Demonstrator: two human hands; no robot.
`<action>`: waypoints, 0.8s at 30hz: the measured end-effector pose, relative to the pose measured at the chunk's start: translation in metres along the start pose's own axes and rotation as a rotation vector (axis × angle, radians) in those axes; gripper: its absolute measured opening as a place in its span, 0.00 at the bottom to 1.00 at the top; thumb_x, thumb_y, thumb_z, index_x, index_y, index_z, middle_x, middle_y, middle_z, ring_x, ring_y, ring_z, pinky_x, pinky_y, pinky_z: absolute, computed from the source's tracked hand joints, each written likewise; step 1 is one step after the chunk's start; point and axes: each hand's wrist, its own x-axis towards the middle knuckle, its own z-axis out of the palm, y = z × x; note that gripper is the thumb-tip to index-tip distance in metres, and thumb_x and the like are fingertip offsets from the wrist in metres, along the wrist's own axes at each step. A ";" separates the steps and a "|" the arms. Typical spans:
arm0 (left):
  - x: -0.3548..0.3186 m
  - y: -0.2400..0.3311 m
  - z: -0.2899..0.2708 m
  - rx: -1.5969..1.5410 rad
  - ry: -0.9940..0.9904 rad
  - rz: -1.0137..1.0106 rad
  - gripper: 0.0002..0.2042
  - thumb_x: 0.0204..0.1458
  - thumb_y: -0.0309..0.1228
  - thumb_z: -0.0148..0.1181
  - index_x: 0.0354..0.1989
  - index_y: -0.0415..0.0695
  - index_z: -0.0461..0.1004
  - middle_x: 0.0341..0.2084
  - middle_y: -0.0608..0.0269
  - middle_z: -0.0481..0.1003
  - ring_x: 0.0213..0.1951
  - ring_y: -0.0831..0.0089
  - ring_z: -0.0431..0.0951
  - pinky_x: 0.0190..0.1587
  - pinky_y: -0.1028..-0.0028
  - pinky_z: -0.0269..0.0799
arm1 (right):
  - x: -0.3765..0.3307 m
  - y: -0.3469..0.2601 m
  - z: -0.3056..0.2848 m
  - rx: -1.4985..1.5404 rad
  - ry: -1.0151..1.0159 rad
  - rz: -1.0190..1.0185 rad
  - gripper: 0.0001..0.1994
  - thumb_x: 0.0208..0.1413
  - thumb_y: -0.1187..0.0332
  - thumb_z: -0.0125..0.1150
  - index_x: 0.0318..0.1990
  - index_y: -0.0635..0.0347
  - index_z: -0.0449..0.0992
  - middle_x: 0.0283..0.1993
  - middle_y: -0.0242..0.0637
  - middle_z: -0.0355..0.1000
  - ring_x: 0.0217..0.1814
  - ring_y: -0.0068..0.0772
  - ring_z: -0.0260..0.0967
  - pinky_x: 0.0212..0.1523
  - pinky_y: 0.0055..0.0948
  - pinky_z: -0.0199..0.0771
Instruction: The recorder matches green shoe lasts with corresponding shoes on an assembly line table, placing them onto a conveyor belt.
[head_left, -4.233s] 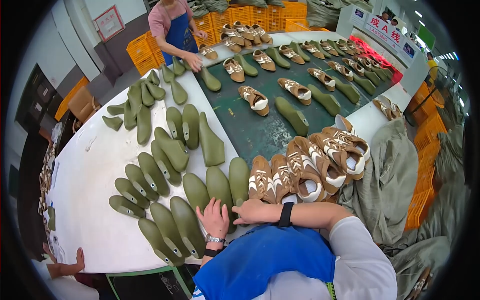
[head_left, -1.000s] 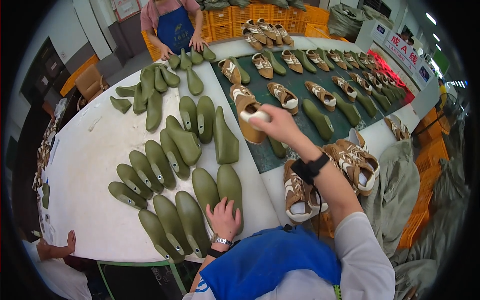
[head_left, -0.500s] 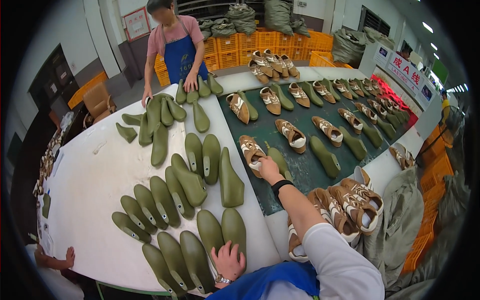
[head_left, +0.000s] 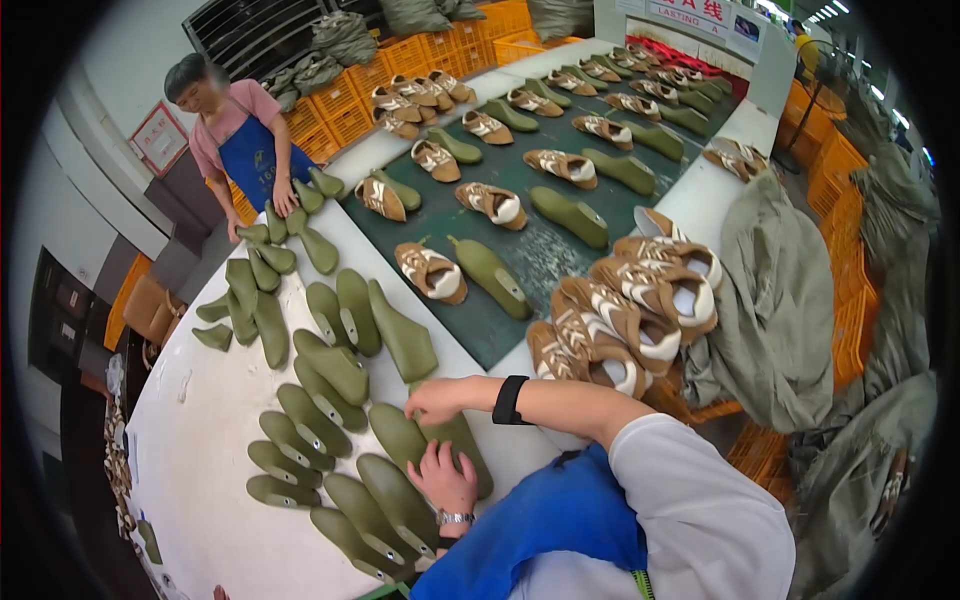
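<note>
A white worktable (head_left: 210,440) curves along the near side, crowded with olive-green plastic shoe lasts (head_left: 335,365) lying in loose rows. Beside it runs a dark green conveyor belt (head_left: 545,250) carrying brown-and-white sneakers (head_left: 430,272) spaced alternately with more green lasts (head_left: 492,276). A pile of the same brown-and-white sneakers (head_left: 625,310) sits heaped at the belt's near edge, just beside grey-green cloth sacks (head_left: 790,310). Orange plastic crates (head_left: 400,55) are stacked at the far end. Across the table another person in a pink shirt and blue apron (head_left: 245,140) rests both hands on lasts there.

The right hand (head_left: 435,400), with a black band at the wrist, reaches across the body and lies on the upper end of one olive-green last (head_left: 460,440) at the table's near edge; its fingers are loosely curled and spread, touching rather than clamped. The left hand (head_left: 445,480), wearing a metal wristwatch, lies flat with fingers apart on the lower part of that last and its neighbour (head_left: 398,435), pressing down, not gripping
</note>
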 end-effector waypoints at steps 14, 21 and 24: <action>-0.072 -0.094 -0.084 0.150 0.057 -0.341 0.25 0.41 0.40 0.62 0.49 0.43 0.67 0.52 0.51 0.62 0.58 0.50 0.55 0.57 0.49 0.49 | -0.044 -0.067 0.101 -0.237 -0.009 0.263 0.28 0.51 0.46 0.50 0.58 0.46 0.62 0.58 0.48 0.58 0.65 0.57 0.46 0.58 0.58 0.49; -0.101 -0.123 -0.068 -0.367 0.189 -0.628 0.30 0.42 0.41 0.64 0.53 0.42 0.62 0.55 0.44 0.59 0.57 0.45 0.58 0.56 0.61 0.58 | -0.026 -0.083 0.108 -0.425 0.000 0.234 0.29 0.47 0.41 0.53 0.57 0.37 0.64 0.60 0.47 0.56 0.64 0.54 0.48 0.58 0.58 0.47; -0.101 -0.141 -0.052 -0.475 0.236 -0.651 0.29 0.42 0.37 0.65 0.52 0.41 0.62 0.53 0.41 0.60 0.57 0.46 0.58 0.57 0.61 0.57 | -0.031 -0.088 0.108 -0.435 0.009 0.249 0.29 0.45 0.40 0.53 0.55 0.36 0.66 0.60 0.46 0.57 0.63 0.54 0.50 0.58 0.59 0.47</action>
